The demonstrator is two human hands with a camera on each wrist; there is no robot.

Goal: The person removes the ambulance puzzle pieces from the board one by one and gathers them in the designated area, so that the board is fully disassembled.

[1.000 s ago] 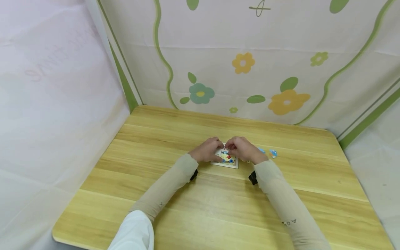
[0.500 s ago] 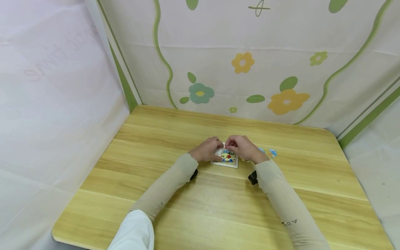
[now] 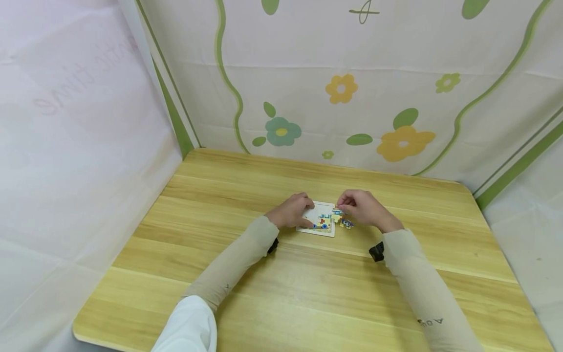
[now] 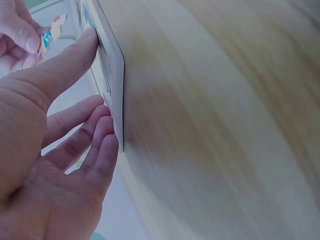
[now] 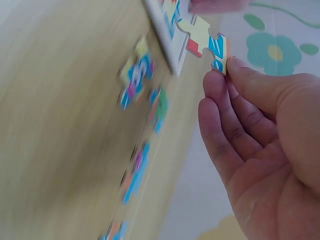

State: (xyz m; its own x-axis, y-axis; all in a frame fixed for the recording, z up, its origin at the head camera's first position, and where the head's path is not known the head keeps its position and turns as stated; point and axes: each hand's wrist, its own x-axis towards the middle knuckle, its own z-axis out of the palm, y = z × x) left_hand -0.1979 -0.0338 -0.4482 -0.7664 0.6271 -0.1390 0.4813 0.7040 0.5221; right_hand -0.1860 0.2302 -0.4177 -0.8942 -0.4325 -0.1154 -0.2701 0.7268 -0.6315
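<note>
My left hand (image 3: pixel 291 211) rests on the left side of a small white-framed jigsaw board (image 3: pixel 317 205). Its thumb touches the board's face and the other fingertips lie at the rim, as the left wrist view (image 4: pixel 65 135) shows. Just off the board's right edge, my right hand (image 3: pixel 362 209) pinches a jigsaw piece (image 5: pixel 202 39) between thumb and fingers. The piece is yellow, red and blue, perhaps several joined together, and is held up off the table. A vehicle picture (image 3: pixel 324 224) with blue wheels fills part of the board; the upper area shows white.
Loose jigsaw pieces (image 3: pixel 346 224) lie right of the board, below the right hand. In the right wrist view several more blurred pieces (image 5: pixel 135 172) lie in a row on the wooden table (image 3: pixel 286 283). A flower-printed cloth (image 3: pixel 308 98) hangs behind the table.
My right hand has moved right, off the board, with the jigsaw piece pinched. More of the board's white upper area now shows. The left hand has stayed in place.
</note>
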